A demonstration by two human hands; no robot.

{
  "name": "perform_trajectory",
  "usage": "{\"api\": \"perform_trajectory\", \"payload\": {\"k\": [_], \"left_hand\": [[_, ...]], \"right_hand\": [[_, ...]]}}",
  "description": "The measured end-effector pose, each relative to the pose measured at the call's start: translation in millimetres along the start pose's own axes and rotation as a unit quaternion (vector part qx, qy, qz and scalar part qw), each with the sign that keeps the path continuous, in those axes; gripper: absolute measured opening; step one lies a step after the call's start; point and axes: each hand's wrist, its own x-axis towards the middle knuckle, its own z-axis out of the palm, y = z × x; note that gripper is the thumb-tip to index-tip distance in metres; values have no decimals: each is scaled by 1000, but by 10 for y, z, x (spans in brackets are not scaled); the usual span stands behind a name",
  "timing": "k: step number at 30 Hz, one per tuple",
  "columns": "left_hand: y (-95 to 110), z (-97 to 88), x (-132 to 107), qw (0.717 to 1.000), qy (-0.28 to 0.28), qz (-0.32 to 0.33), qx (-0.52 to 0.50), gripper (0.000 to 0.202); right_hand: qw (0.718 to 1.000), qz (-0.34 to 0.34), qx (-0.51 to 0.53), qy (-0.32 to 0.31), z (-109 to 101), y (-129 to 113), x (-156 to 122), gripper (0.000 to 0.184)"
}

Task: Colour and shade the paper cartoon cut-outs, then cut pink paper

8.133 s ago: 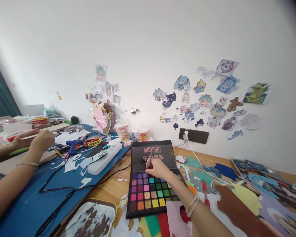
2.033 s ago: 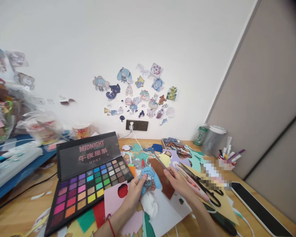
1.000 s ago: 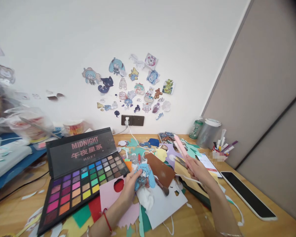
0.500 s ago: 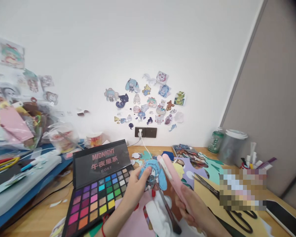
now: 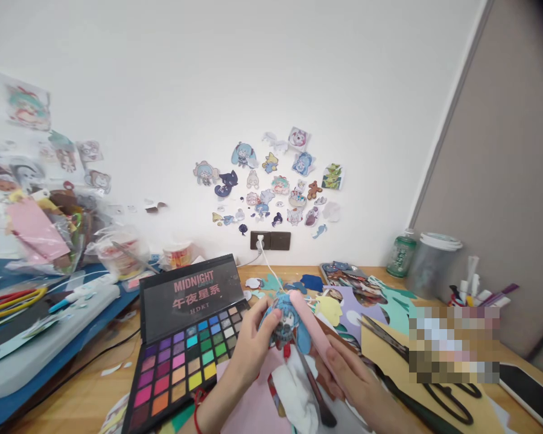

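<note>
My left hand (image 5: 248,349) is closed on a small blue-haired cartoon figure cutout (image 5: 281,320), held above the desk. My right hand (image 5: 350,383) grips a long pink tool (image 5: 311,335) whose tip rests against the figure's head. A thin makeup brush (image 5: 314,389) lies slanted just below the figure, over white fluff (image 5: 294,395). An open eyeshadow palette (image 5: 185,343) with many coloured pans sits to the left of my hands.
Coloured paper scraps (image 5: 339,301) and black scissors (image 5: 434,392) lie on the wooden desk (image 5: 85,398). A tumbler (image 5: 432,265) and pens (image 5: 475,292) stand back right. A phone (image 5: 529,392) lies at the right edge. Stickers (image 5: 271,187) dot the wall above a socket (image 5: 270,240).
My right hand dropped the brush, picked up the pink tool from the right and brought it to the figure. My left hand lifted the figure higher. The view swung back left.
</note>
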Motion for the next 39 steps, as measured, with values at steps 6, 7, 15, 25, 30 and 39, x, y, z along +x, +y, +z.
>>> {"api": "perform_trajectory", "payload": {"k": [6, 7, 15, 25, 30, 39], "left_hand": [[-80, 121, -24, 995, -68, -35, -58, 34], [-106, 144, -24, 995, -66, -51, -61, 35], [-135, 74, 65, 993, 24, -75, -92, 29], [-161, 35, 66, 989, 26, -96, -108, 25], [-195, 76, 57, 989, 7, -101, -105, 23], [-202, 87, -21, 993, -55, -60, -85, 30]], "right_hand": [[995, 35, 59, 77, 43, 26, 43, 43], [993, 39, 66, 89, 56, 36, 51, 44], [976, 67, 160, 129, 127, 58, 59, 47], [982, 71, 173, 28, 67, 220, 101, 54], [981, 84, 169, 45, 135, 133, 55, 56], [987, 49, 111, 108, 203, 115, 28, 50]]}}
